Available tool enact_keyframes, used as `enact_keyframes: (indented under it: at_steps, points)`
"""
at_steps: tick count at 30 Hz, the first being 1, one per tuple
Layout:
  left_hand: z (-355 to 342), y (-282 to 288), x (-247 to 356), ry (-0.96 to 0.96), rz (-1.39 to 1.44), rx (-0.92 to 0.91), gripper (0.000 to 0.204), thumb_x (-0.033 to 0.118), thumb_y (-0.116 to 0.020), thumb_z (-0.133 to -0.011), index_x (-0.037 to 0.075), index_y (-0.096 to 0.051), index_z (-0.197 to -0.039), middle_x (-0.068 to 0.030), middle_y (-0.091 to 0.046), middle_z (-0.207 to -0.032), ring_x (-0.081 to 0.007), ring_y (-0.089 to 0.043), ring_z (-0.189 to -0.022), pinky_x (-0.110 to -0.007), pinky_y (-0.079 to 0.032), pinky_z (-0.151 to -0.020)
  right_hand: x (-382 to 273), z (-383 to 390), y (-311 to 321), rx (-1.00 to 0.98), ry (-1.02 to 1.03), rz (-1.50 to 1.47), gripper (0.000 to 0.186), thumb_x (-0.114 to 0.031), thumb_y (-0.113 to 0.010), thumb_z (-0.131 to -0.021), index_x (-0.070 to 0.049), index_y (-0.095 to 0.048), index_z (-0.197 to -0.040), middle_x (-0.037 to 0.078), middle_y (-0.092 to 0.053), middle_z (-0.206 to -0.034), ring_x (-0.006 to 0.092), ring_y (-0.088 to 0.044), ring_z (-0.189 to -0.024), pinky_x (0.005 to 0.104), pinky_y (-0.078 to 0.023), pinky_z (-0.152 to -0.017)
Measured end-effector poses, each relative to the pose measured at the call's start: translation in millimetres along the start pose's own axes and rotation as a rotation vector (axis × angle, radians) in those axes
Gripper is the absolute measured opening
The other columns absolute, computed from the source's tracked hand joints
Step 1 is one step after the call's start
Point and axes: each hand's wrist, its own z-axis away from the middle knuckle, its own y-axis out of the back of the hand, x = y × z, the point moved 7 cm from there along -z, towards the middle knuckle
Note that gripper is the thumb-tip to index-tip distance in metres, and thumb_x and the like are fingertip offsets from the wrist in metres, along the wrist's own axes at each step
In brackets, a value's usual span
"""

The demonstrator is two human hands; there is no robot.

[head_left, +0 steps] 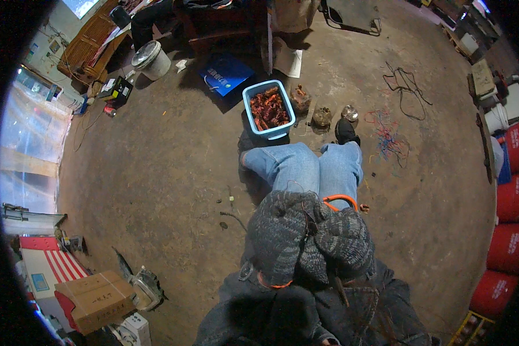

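My left hand [281,226] and my right hand [347,239], both in grey knit gloves, are close together over my lap, fingers curled in. What they grip is mostly hidden. Thin dark strands [310,222] show in the gap between them. An orange curved piece [341,198], like a tool handle, lies against my thigh at the far edge of my right hand. Below that hand a thin brown rod [342,293] points toward me. Beyond my knees is a light blue plastic tub [249,115] of reddish-brown, copper-like scrap [270,108].
Right of the tub sit several small bags of scrap [322,117]. Tangled red and blue wires [390,138] and a dark cable [408,89] lie on the floor. A blue bag [226,75] and white bucket [153,60] stand beyond; red drums [508,245] line the right, a cardboard box [95,300] lower left.
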Motion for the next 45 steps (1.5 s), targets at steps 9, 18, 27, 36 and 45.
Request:
enact_keyframes:
  at_steps: [9, 18, 27, 36, 45]
  points:
    - [2, 3, -9, -0.015, 0.108, 0.121, 0.018, 0.006, -0.053, -0.084, 0.0, -0.057, -0.1, -0.0106, -0.059, -0.094, -0.0185, -0.058, -0.084, -0.031, -0.047, -0.076, -30, -19, -2, -0.079, 0.064, -0.227, 0.038, -0.009, -0.052, -0.083, 0.002, -0.046, -0.118, 0.011, -0.054, -0.114, 0.0184, -0.055, -0.1, 0.0304, -0.046, -0.085]
    - [-2, 5, -25, 0.001, 0.092, 0.066, 0.017, 0.002, -0.051, -0.084, 0.0, -0.053, -0.101, -0.0107, -0.057, -0.092, -0.0178, -0.056, -0.084, -0.031, -0.047, -0.075, -91, -45, -16, -0.058, 0.009, -1.265, 0.028, -0.009, -0.047, -0.086, -0.001, -0.051, -0.112, 0.008, -0.056, -0.106, 0.0161, -0.058, -0.089, 0.0281, -0.049, -0.075]
    - [1, 2, -26, -0.015, 0.239, 0.015, 0.016, 0.0, -0.049, -0.084, 0.0, -0.051, -0.1, -0.0115, -0.056, -0.092, -0.0184, -0.056, -0.083, -0.032, -0.047, -0.074, -85, -49, -25, -0.125, -0.013, -1.635, 0.055, -0.01, -0.059, -0.08, 0.006, -0.037, -0.128, 0.016, -0.047, -0.125, 0.0243, -0.05, -0.112, 0.0346, -0.041, -0.095]
    - [-5, 3, -35, -0.094, 0.094, 0.179, 0.014, -0.002, -0.049, -0.083, -0.001, -0.052, -0.096, -0.0117, -0.057, -0.092, -0.0185, -0.057, -0.082, -0.031, -0.047, -0.075, -90, -48, -17, -0.134, -0.026, -1.55, 0.048, 0.0, -0.05, -0.082, 0.005, -0.037, -0.128, 0.015, -0.047, -0.125, 0.0211, -0.051, -0.11, 0.0299, -0.043, -0.093]
    - [-6, 7, -43, -0.039, 0.114, 0.15, 0.014, -0.004, -0.049, -0.081, -0.001, -0.053, -0.094, -0.0111, -0.056, -0.092, -0.0179, -0.056, -0.084, -0.03, -0.046, -0.077, -97, -52, -13, -0.131, -0.187, -1.243, 0.048, -0.006, -0.053, -0.081, 0.004, -0.041, -0.127, 0.01, -0.055, -0.114, 0.0171, -0.057, -0.097, 0.0274, -0.046, -0.086]
